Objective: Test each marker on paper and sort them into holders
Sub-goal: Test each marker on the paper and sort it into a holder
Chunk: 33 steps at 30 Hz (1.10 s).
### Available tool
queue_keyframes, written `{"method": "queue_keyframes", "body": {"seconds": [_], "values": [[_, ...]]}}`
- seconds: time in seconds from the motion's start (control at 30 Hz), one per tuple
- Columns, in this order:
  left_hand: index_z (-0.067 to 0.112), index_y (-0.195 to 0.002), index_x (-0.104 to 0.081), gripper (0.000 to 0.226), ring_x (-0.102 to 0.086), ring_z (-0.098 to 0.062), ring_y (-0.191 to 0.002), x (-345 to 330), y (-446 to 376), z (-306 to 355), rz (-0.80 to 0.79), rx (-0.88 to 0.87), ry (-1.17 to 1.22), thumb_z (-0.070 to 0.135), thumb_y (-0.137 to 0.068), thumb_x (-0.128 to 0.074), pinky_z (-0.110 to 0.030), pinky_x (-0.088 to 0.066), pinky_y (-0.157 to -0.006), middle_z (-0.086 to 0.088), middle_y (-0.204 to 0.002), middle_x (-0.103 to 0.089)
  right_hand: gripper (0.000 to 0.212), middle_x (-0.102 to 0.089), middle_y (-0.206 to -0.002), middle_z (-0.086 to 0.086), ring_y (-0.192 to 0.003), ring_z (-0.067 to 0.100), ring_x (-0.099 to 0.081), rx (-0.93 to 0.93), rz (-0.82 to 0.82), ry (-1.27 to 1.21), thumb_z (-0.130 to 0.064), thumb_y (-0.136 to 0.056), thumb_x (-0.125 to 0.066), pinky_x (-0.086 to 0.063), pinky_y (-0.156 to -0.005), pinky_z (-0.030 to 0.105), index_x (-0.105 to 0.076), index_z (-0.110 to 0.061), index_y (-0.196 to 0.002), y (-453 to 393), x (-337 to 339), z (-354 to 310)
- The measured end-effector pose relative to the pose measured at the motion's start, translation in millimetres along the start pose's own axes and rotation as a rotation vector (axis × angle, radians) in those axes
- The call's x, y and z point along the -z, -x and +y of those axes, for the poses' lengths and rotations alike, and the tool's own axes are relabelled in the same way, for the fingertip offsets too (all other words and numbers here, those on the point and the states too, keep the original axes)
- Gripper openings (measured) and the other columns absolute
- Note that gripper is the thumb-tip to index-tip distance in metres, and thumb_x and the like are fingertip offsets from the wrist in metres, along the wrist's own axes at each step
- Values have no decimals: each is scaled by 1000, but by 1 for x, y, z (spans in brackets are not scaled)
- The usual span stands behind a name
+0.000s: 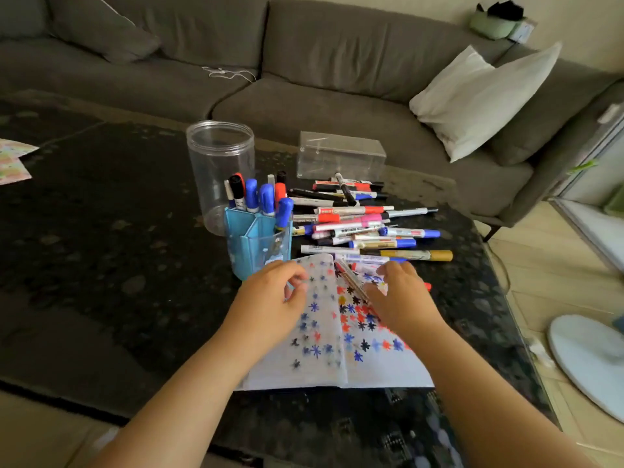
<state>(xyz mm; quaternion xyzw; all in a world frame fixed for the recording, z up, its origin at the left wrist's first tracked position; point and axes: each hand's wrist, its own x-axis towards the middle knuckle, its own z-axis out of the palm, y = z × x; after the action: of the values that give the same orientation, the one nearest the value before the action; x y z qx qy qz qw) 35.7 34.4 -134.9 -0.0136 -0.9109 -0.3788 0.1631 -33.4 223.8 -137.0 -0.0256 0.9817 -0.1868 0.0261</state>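
Head view: marker [351,282] between both hands, over paper [337,349].

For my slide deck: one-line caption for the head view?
Right hand holds a marker over the star-marked paper.

I see an open notebook [324,349] lying flat, near side, covered in red, blue and black test stars. Loose markers [361,221] lie heaped beyond it; a blue holder [256,244] at left holds capped markers upright.
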Motion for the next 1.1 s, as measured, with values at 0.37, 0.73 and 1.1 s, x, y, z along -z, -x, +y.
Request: {"method": "queue_keyframes", "body": {"seconds": [0.37,0.73,1.1], "values": [[20,-99,-65,14,-60,-7,-87,-42,-2,24,-78,52,109,14,-89,-57,-25,-51,-80,11,-94,-63,13,-65,-76,-9,-55,5,-58,52,123,-280,-32,-85,-67,-50,-51,21,-58,-24,-91,31,8,25],[34,-100,-65,16,-60,7,-91,-54,-2,52,-256,234,554,34,-87,-56,-13,-46,-79,16,-97,-69,31,-64,-74,5,-68,20,-61,-7,-227,-1314,-38,-81,-50,-54,-69,33,-63,-12,-91,65,12,37],[14,-66,-70,20,-58,-12,-44,-64,-2,62,-474,582,1344,25,-71,-54,-19,-49,-45,-23,-90,-65,37,-38,-52,-3,-40,3,-25,-162,-627,-1664,-34,-90,-42,-22,-34,12,-64,-8,-74,71,4,18]]}}
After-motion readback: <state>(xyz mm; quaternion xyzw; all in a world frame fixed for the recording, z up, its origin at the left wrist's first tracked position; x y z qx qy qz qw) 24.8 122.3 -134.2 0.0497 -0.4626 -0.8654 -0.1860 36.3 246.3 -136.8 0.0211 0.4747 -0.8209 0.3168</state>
